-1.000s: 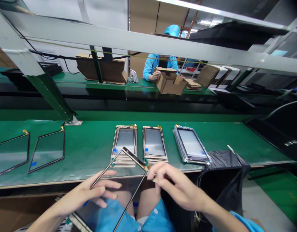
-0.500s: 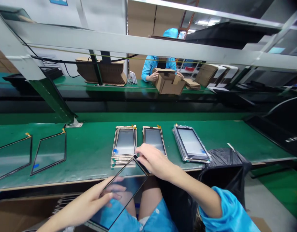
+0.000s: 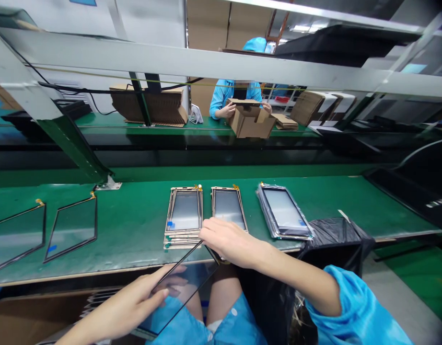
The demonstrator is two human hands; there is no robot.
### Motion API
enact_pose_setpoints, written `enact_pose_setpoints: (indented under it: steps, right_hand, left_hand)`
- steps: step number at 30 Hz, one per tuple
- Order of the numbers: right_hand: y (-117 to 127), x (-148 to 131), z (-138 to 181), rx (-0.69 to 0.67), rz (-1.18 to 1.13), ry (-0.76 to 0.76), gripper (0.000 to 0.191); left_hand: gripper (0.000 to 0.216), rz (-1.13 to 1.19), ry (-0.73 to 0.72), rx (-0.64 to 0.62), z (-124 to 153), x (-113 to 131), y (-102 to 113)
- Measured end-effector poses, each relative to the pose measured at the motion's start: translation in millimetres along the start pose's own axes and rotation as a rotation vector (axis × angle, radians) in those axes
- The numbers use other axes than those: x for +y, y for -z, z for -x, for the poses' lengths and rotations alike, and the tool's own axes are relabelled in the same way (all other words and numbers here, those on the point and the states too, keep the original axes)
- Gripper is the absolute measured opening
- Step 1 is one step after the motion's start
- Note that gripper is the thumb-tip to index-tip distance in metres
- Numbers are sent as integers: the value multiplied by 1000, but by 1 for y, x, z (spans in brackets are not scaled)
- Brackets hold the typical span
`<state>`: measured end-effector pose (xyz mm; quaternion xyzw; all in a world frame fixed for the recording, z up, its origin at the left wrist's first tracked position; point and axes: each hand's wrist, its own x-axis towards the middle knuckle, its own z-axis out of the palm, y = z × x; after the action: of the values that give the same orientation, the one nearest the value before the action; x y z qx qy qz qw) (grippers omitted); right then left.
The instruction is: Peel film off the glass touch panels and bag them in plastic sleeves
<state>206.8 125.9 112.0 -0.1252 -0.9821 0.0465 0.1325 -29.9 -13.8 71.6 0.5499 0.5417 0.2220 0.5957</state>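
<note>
A clear touch screen panel (image 3: 197, 282) with a thin black border is tilted above my lap, in front of the bench edge. My left hand (image 3: 149, 290) grips its left side, with the thumb on the near face and the fingers showing through the glass. The fingers of my right hand (image 3: 230, 242) are pinched at the panel's top edge and cover its upper corner. Just beyond lie a stack of framed panels (image 3: 185, 211) with a blue tab and a second stack (image 3: 228, 208), partly behind my right hand.
Film-wrapped screens (image 3: 284, 211) lie to the right, beside a black bag-lined bin (image 3: 336, 244). Two clear panels, one nearer (image 3: 75, 223), rest at the left of the green bench (image 3: 134, 211). Across it, a co-worker (image 3: 219, 98) holds a cardboard box (image 3: 253, 120).
My right hand has shifted slightly down and left over the panel's top edge, covering more of its corner. The panel's top has dropped slightly. My left hand keeps its grip.
</note>
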Motion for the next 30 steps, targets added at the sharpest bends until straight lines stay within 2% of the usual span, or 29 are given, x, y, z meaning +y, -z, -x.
enact_pose_setpoints:
  steps: [7,11,13,15,17,18,19,21,22,23,24,26,28,30]
  right_hand:
    - [3,6,11,-78,6,-18,16]
    - [3,1,16,-60,33,-4,22]
    - [7,-6,28,18,-60,0,26]
    - [17,-12,59,120,-307,-79,27]
    - [27,-16,111,289,-605,-287,24]
    - [29,-17,144,410,-710,-434,25]
    - [27,-18,180,606,-756,-584,30]
    - [10,-20,251,1048,-724,-817,52]
    - [-6,-20,282,1160,-629,-1008,55]
    - [-25,-21,306,1209,-555,-1160,56]
    - [-46,-20,324,1192,-497,-1293,54]
    - [-88,-19,334,1070,-449,-1444,49]
    - [-117,-19,314,965,-384,-1481,42]
    - [-126,-23,270,883,-333,-1442,34]
  left_hand:
    - [50,30,-66,9,-4,-11,0]
    - [48,94,-31,-50,-13,0,0]
    - [48,232,-13,-9,-24,7,4]
    - [48,416,-4,112,-36,10,12]
    - [45,606,-2,272,-50,9,21]
    - [42,697,-6,347,-57,7,25]
    - [40,784,-13,406,-63,6,28]
    - [38,944,-36,470,-73,5,30]
    - [40,1016,-46,473,-76,5,29]
    - [42,1081,-55,460,-79,7,28]
    - [45,1137,-62,437,-81,9,25]
    - [46,1212,-78,387,-84,14,19]
    - [46,1229,-102,352,-85,19,11]
    - [47,1210,-139,326,-86,22,1]
